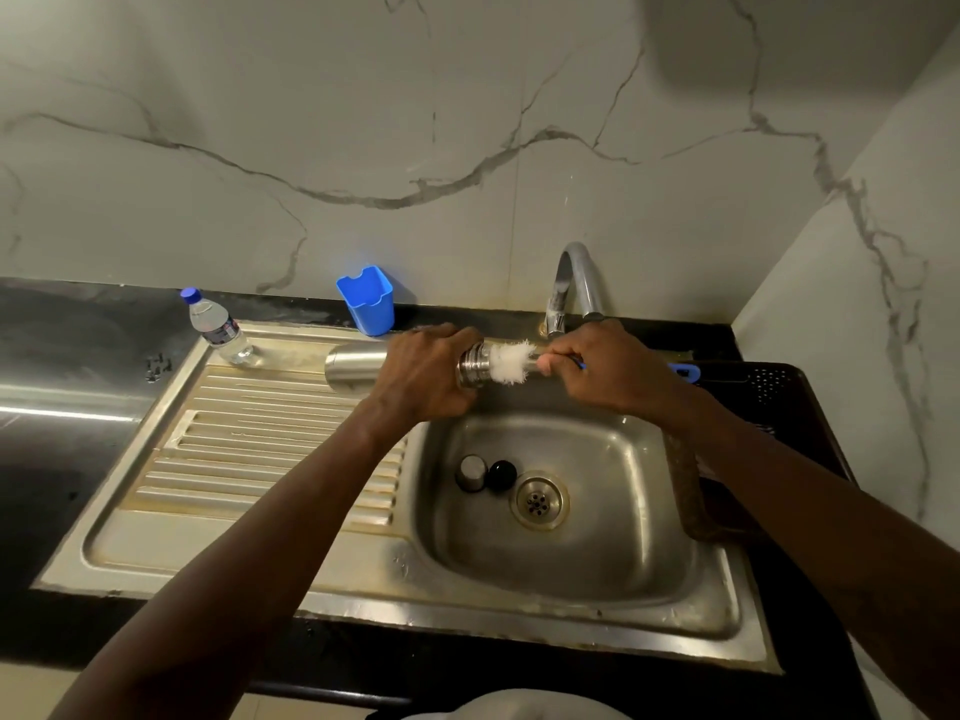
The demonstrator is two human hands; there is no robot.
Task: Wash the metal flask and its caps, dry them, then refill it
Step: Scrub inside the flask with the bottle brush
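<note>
Home kitchen: steel sink point(571, 605) with drainboard point(249, 459), tap point(576, 283), marble-look wall point(363, 122).

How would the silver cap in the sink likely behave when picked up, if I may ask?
The silver cap looks like smooth metal, so probably rigid and perhaps slippery. It is small, so likely light. Being round, beside the black cap in the sloping sink, it might roll toward the drain.

Single head view — looks forward and down, close over the sink point(618, 543).
</note>
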